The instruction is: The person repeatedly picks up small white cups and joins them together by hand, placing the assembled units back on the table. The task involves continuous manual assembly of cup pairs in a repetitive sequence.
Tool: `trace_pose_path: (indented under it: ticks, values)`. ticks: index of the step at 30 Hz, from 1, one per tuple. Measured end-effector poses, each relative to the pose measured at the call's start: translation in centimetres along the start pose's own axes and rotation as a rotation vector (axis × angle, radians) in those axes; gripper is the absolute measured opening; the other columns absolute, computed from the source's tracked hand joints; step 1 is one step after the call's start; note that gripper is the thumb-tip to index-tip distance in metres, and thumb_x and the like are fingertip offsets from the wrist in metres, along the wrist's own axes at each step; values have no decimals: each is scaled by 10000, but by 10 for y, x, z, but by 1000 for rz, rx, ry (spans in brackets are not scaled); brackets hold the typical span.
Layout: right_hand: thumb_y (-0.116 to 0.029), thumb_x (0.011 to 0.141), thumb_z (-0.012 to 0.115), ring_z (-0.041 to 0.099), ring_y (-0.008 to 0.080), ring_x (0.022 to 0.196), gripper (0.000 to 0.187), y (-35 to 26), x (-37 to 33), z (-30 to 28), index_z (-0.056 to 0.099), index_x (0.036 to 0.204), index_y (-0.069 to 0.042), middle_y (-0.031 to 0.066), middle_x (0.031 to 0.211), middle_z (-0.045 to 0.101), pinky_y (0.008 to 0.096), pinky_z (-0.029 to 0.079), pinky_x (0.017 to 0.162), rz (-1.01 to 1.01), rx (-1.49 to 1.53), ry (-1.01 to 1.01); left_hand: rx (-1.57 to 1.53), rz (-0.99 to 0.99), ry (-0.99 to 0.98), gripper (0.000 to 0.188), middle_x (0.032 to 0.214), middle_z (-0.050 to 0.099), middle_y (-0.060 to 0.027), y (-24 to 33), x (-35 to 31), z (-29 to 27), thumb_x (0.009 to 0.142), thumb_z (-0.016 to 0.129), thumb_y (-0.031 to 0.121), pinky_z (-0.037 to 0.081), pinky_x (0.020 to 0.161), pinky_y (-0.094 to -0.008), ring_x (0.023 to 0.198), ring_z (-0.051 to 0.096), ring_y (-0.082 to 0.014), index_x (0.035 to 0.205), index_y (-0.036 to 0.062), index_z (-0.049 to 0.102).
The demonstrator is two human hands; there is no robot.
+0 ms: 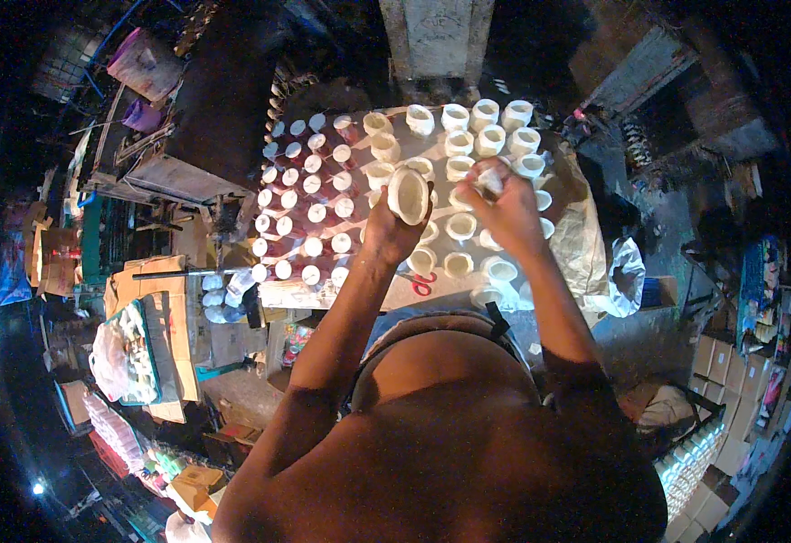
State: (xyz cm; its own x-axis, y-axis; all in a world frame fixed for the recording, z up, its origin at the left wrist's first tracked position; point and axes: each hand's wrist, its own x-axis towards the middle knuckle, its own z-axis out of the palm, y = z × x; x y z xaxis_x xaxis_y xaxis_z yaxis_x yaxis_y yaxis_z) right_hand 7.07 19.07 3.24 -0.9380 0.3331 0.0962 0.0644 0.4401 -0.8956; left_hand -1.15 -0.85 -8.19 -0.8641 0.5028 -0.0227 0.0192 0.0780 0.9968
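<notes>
Above the middle of the bench (pixel 391 294), a pale pot (pixel 408 196) sits in the left hand (pixel 393 233), tilted so that its mouth faces up toward the wearer. It is off-white and looks matte, with a thick rim and a hollow cream inside that falls into shade; seen from this angle the mouth reads as a tall oval. The left hand is curled round the pot's lower part, thumb and fingers closed in against its sides. The right hand (pixel 510 206) is held a little apart to the right, its fingers drawn in around a small white lump (pixel 490 180), whose material I cannot tell. Beneath and beyond both hands, similar pale pots (pixel 459 264) stand mouth up in loose rows, close together, so the room at that level is mostly narrow gaps. To the left are slanting rows of red-sided cylinders (pixel 317 214) with white tops, and a brown strip of surface runs between them and the pots at the far side. Nearer the wearer, a bare patch of surface carries a red looped object (pixel 423 284). The front edge runs just before the wearer's waist; along the right edge lies crumpled brown paper (pixel 583 237), with a white bag (pixel 627 271) just beyond its corner.
</notes>
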Motion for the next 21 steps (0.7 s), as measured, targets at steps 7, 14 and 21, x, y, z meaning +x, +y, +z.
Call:
trace_pose_path:
  ticks: [7, 14, 21]
  values:
    - [-211, 739, 819, 693, 301, 743, 174, -35, -14, 44, 734, 851, -108, 86, 997, 603, 445, 566, 653, -273, -466, 47, -869, -354, 71, 569, 1378, 605, -132, 32, -3, 19, 1133, 215, 459, 406, 1145, -445, 1270, 581, -305, 1421, 56, 496]
    - [-179, 716, 814, 689, 299, 771, 166, -24, -10, 47, 721, 815, -84, 88, 993, 575, 444, 562, 659, -302, -572, -20, -1149, -406, 187, 518, 1369, 606, -123, 59, -17, 22, 1130, 290, 454, 420, 1132, -447, 1270, 583, -290, 1403, 61, 489]
    - [-67, 700, 814, 655, 258, 747, 182, 10, -25, 40, 742, 860, -115, 59, 944, 562, 392, 521, 608, -429, -267, 81, -591, -31, 422, 426, 1163, 637, -107, 55, -14, 7, 1071, 595, 281, 520, 847, -326, 1028, 631, -199, 1377, 70, 388]
